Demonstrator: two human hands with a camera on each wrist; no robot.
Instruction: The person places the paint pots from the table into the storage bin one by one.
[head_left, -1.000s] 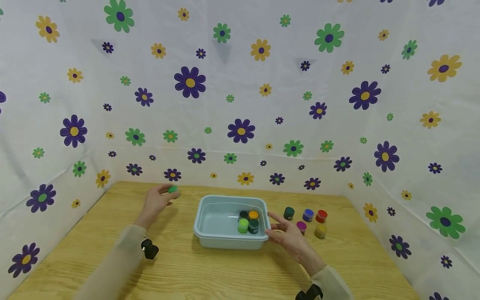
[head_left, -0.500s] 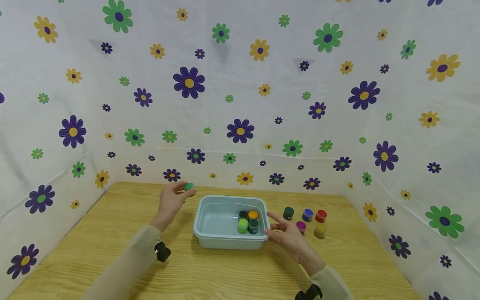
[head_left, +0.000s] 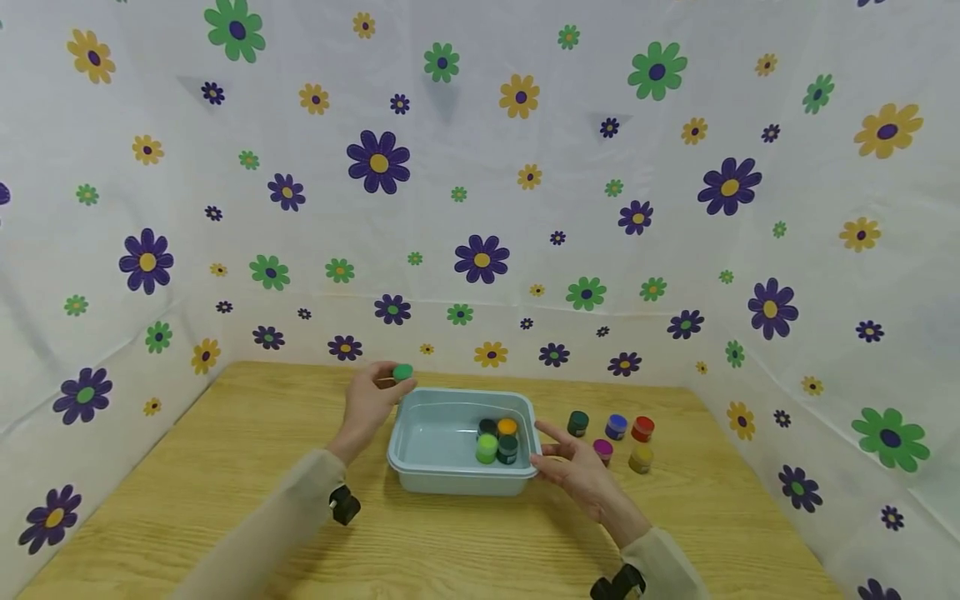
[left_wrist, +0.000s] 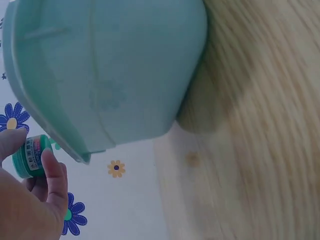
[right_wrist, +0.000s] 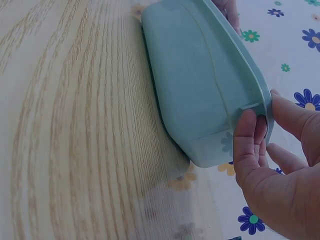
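Note:
My left hand [head_left: 367,400] pinches a small paint jar [head_left: 403,372] with a green lid, just above the back left corner of a pale blue plastic basin [head_left: 420,485]. In the left wrist view, the green jar [left_wrist: 31,156] shows a printed label between thumb and fingers. At the basin's right end, my right hand [head_left: 585,483] grips the rim; in the right wrist view its fingers [right_wrist: 246,137] lie on both sides of the basin's edge [right_wrist: 262,82]. Inside, at the right, stand jars with light green [head_left: 487,446], orange [head_left: 507,427] and dark lids [head_left: 507,447].
Right of the basin, several jars stand on the wooden table [head_left: 450,550]: dark green [head_left: 577,422], blue [head_left: 617,426], red [head_left: 642,428], purple [head_left: 603,450] and yellow [head_left: 641,457]. A white flowered cloth [head_left: 480,208] hangs behind and at both sides.
My left hand has carried the green jar rightward from the table's back left to the basin's corner. The right hand has stayed at the rim, and the basin has not moved.

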